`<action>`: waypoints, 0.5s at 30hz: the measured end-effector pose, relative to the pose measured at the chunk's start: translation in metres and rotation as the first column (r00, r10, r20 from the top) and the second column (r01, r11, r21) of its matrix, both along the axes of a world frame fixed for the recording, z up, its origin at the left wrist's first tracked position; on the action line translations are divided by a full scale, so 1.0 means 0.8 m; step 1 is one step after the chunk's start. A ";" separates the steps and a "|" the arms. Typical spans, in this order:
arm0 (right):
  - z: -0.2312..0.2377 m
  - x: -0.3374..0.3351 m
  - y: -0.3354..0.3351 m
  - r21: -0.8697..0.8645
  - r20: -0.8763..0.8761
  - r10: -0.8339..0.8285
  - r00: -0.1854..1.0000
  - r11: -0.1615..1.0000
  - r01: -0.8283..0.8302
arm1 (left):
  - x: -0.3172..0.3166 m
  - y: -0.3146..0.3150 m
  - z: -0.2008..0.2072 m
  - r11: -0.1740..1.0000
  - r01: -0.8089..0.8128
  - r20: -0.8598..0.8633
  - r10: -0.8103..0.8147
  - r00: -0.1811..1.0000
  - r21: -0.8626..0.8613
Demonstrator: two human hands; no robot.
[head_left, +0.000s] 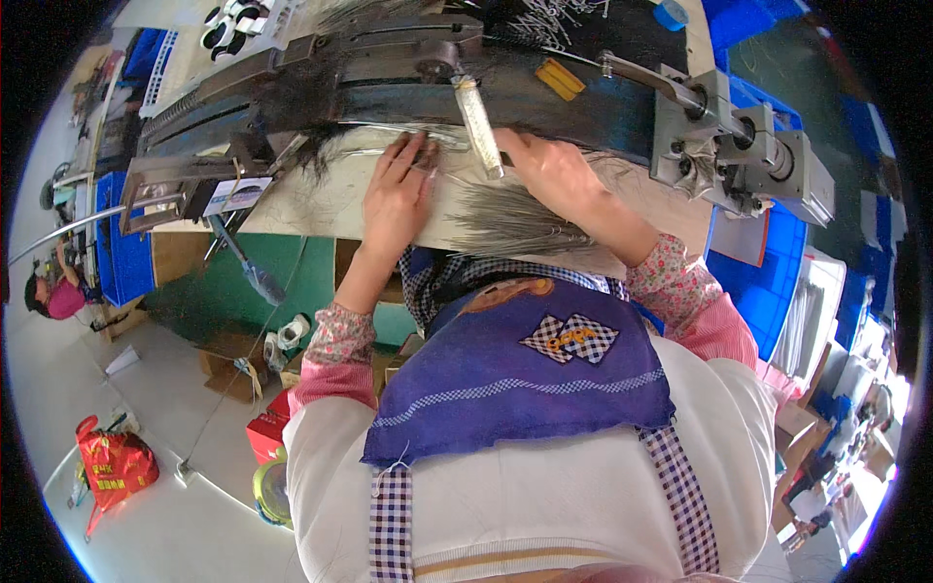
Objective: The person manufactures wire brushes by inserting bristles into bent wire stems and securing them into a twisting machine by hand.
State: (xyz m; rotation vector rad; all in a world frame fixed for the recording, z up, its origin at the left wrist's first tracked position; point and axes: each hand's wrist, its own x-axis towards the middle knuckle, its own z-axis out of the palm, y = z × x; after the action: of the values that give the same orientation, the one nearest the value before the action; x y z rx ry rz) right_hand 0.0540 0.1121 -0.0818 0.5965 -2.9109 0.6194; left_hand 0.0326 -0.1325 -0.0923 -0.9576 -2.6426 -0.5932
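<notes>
My left hand reaches to the machine's front edge, its fingers bent and close together over thin, bright metal wires. Whether its fingertips pinch one of these is too blurred to tell. Beside a lever handle wrapped in pale, shiny material is my right hand, fingers curled in and tips close against the handle's right side. What those fingers hold, if anything, is hidden. Below my right hand, a loose bundle of thin grey wires lies on the pale wooden bench top.
A long dark machine bed runs across the bench, with a metal clamp block at right. A yellow piece lies on it; loose metal pins lie behind. Blue bins stand at right. A jointed lamp arm hangs at left.
</notes>
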 end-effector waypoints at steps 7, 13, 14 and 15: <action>0.015 0.019 0.036 0.226 0.125 -0.102 0.987 0.971 0.072 | 0.005 0.066 0.006 0.998 0.056 0.107 -0.056 0.993 0.003; 0.080 0.051 0.071 0.100 0.071 -0.178 0.981 0.980 0.171 | 0.015 0.037 0.044 0.983 0.145 0.234 -0.167 0.958 0.110; 0.086 0.052 0.075 0.040 0.008 -0.171 0.985 0.984 0.171 | 0.024 0.028 0.060 0.991 0.089 0.322 -0.116 0.940 0.098; 0.092 0.049 0.075 0.038 0.010 -0.172 0.985 0.985 0.171 | 0.028 0.021 0.070 0.997 0.025 0.405 -0.054 0.913 0.077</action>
State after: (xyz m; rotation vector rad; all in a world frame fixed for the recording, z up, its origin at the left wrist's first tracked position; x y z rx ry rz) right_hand 0.0930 0.1724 -0.0079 0.3412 -2.9505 0.5510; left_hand 0.0554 -0.1161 -0.0364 -0.9551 -2.9391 -0.9860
